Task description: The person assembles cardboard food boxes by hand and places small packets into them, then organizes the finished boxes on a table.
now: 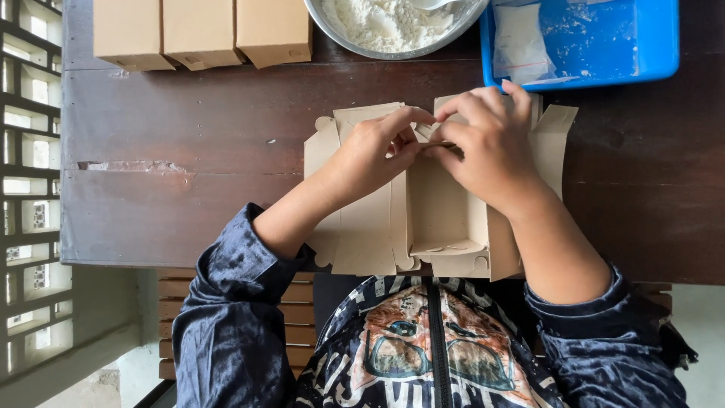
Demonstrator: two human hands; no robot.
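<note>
A brown cardboard box blank (442,219) lies half folded on the dark wooden table (174,204), its near end wall standing and its side flaps spread flat. My left hand (374,151) pinches a flap at the far end of the box. My right hand (491,143) grips the same far end from the other side, fingers curled over the fold. Both hands meet at the box's far wall and hide the fold itself.
Three folded brown boxes (200,30) stand in a row at the far left. A metal bowl of white powder (389,26) sits at the far middle, and a blue tray (604,41) holding a clear plastic bag (517,41) at the far right. A slatted wooden bench (177,317) stands below the table edge.
</note>
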